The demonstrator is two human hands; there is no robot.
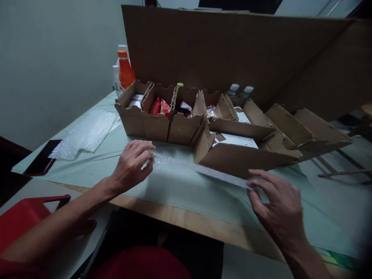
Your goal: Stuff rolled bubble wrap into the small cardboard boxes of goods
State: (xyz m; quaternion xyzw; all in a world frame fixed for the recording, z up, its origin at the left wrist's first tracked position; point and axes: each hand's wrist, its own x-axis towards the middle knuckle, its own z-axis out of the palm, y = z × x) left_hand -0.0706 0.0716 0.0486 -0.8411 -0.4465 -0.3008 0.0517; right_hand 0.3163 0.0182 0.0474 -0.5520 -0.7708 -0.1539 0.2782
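Note:
A strip of bubble wrap [216, 174] stretches between my two hands, low over the pale green tablecloth. My left hand [133, 166] pinches one end of it between thumb and fingers. At the other end, my right hand [276, 201] grips the strip with thumb and index finger; its outline is slightly blurred. Just beyond the strip stand several cardboard bins [155, 128]. The nearest one, a long cardboard bin [241, 157], lies past the strip's right half and holds a white box [236, 140].
More bubble wrap sheets [84, 131] lie at the left, partly over a dark flat object [42, 157] with a red edge. Behind the bins stand an orange bottle [126, 71] and a tall cardboard panel [217, 54]. A red plastic stool [26, 221] is at lower left.

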